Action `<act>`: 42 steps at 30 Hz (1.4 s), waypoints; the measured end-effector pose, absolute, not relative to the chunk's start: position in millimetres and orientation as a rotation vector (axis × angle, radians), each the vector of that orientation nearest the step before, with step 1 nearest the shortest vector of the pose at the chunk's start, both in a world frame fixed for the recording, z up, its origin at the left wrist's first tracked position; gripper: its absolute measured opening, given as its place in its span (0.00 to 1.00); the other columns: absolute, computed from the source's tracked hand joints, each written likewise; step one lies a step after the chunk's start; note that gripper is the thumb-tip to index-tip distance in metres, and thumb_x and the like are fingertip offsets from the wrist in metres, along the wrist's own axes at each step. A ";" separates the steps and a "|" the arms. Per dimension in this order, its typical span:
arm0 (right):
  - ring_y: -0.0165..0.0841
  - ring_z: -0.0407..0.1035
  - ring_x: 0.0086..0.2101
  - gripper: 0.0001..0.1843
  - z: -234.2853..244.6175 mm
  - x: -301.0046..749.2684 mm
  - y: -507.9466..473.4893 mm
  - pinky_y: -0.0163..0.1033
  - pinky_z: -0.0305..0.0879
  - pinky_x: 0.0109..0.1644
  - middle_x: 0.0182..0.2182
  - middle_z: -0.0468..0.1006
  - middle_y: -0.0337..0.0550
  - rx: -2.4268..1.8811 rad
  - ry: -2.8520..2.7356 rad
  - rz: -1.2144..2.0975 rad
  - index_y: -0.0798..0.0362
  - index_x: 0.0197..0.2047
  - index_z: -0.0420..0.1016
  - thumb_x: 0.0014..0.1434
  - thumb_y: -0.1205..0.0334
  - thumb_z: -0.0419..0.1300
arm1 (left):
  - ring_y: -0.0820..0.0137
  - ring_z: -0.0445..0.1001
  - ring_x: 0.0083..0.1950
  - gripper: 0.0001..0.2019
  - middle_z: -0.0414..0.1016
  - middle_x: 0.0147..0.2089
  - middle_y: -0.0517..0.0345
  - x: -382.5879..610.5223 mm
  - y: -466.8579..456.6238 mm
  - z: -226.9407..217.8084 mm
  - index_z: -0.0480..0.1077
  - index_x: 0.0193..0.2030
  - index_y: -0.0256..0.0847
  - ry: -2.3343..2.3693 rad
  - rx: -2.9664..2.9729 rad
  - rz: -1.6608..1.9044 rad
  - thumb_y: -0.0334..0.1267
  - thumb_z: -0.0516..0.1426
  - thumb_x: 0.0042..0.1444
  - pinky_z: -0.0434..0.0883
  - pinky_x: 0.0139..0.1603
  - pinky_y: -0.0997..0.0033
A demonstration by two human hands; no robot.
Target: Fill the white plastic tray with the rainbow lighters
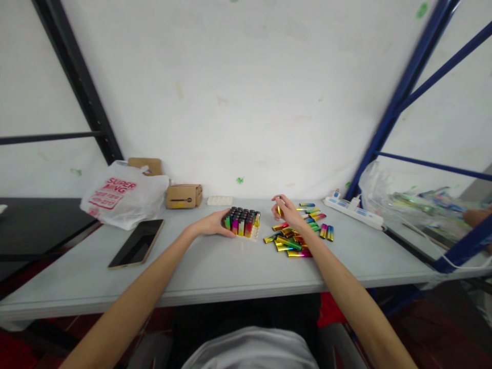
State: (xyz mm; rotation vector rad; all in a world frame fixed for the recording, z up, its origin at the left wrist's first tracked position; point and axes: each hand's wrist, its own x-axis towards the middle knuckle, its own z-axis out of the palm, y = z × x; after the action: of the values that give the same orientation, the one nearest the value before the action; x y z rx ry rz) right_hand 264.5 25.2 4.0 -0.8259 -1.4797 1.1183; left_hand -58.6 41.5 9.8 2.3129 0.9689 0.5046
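Upright lighters (241, 221) with black tops and shiny coloured bodies stand in rows in a white slotted tray (253, 233), whose right end shows bare slots. My left hand (215, 223) is wrapped round the left side of this block, thumb at the front. My right hand (287, 211) is raised to the right of the tray, its fingers pinched on a gold-coloured lighter (279, 210). Below and beside that hand lies a loose pile of metallic rainbow lighters (290, 243), partly hidden by my right forearm. Two more lighters (326, 232) lie side by side at the pile's right.
A second white tray (220, 200) and a cardboard box (184, 196) stand by the wall. At left are a white plastic bag (125, 195) and a phone (137, 244). A power strip (353, 212) lies at right, near a blue frame post (388, 123). Another person's hand (476, 218) shows at far right.
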 end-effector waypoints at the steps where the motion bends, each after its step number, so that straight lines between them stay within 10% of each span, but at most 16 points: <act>1: 0.23 0.52 0.17 0.23 5.7 260.9 22.7 0.29 0.52 0.21 0.20 0.61 0.28 -0.823 -1.476 1.132 0.47 0.44 0.65 0.59 0.37 0.58 | 0.54 0.70 0.61 0.48 0.71 0.63 0.50 -58.7 41.5 9.6 0.61 0.66 0.40 0.982 2.312 0.505 0.56 0.70 0.40 0.65 0.64 0.57; 8: 0.23 0.35 0.16 0.28 8.8 241.1 16.5 0.31 0.32 0.18 0.15 0.44 0.28 -1.038 -1.326 1.244 0.49 0.22 0.52 0.62 0.35 0.46 | 0.54 0.71 0.60 0.44 0.73 0.61 0.53 -58.1 40.3 10.6 0.63 0.63 0.41 0.916 2.298 0.517 0.56 0.70 0.40 0.67 0.62 0.59; 15: 0.25 0.38 0.15 0.19 7.1 232.5 9.1 0.33 0.37 0.16 0.12 0.47 0.30 -1.117 -1.420 1.143 0.48 0.20 0.51 0.61 0.51 0.44 | 0.53 0.70 0.61 0.47 0.71 0.63 0.51 -58.3 40.8 10.5 0.62 0.65 0.40 0.967 2.296 0.508 0.56 0.70 0.39 0.67 0.63 0.57; 24: 0.25 0.50 0.17 0.29 8.4 228.6 11.1 0.33 0.49 0.20 0.20 0.56 0.31 -0.912 -1.467 1.221 0.51 0.36 0.68 0.60 0.31 0.48 | 0.53 0.71 0.61 0.47 0.72 0.62 0.50 -56.2 36.9 14.2 0.62 0.64 0.39 0.977 2.291 0.504 0.57 0.70 0.39 0.67 0.63 0.56; 32: 0.35 0.69 0.38 0.23 10.4 231.1 5.1 0.37 0.65 0.41 0.36 0.74 0.44 -0.979 -1.768 0.627 0.52 0.35 0.73 0.57 0.38 0.61 | 0.55 0.71 0.60 0.45 0.72 0.62 0.51 -54.7 35.3 15.2 0.63 0.63 0.40 0.907 2.256 0.522 0.55 0.70 0.40 0.67 0.63 0.59; 42: 0.31 0.68 0.25 0.19 6.3 228.0 -2.8 0.35 0.61 0.31 0.25 0.76 0.37 -1.015 -1.946 0.495 0.51 0.35 0.67 0.61 0.43 0.60 | 0.54 0.71 0.59 0.45 0.72 0.62 0.50 -54.7 34.4 16.3 0.63 0.63 0.39 0.939 2.270 0.514 0.54 0.70 0.40 0.67 0.62 0.58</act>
State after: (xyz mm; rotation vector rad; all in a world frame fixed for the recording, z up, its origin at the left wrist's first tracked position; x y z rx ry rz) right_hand 228.0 -2.8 6.3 -1.0155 -1.9460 0.4950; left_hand -54.7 34.4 16.3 2.2702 0.9389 0.5138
